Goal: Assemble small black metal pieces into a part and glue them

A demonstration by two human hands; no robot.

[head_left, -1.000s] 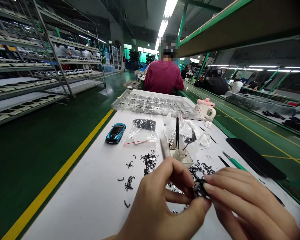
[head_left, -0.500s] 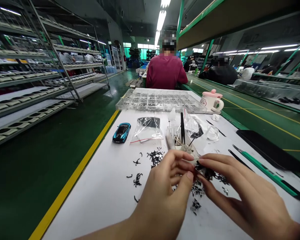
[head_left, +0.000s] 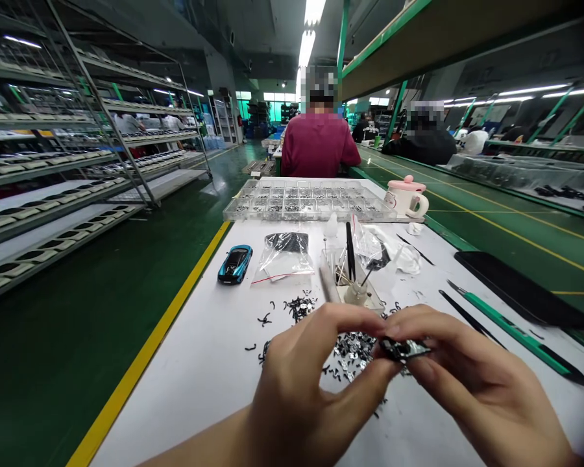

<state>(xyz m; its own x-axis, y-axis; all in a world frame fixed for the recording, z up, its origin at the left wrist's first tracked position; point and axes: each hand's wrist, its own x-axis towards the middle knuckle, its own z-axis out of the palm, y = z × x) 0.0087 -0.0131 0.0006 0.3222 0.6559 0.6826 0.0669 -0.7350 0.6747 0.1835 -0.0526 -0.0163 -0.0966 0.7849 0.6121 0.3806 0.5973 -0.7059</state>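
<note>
Over the white table, my left hand (head_left: 316,383) and my right hand (head_left: 481,383) meet with fingertips closed on a small glossy black part (head_left: 405,349). Fingers cover much of it, so its exact kind is unclear. Beneath and behind the hands lie many loose black and silvery small pieces (head_left: 353,350). Another heap of black bits (head_left: 299,306) is left of them. Just beyond stands a small holder (head_left: 328,275) with black tweezers (head_left: 350,250) and thin sticks upright in it. A blue toy car (head_left: 235,264) rests at the table's left side.
A clear compartment tray (head_left: 311,206) spans the far end, beside a pink-lidded mug (head_left: 406,196). A zip bag (head_left: 285,256) lies before it. On the right are a green-handled knife (head_left: 511,324) and a black case (head_left: 520,288). A person (head_left: 318,146) sits ahead.
The black part has turned in my fingers and now lies flatter. My left hand's fingers have drawn into an arch with the thumb beneath. The camera view has shifted slightly.
</note>
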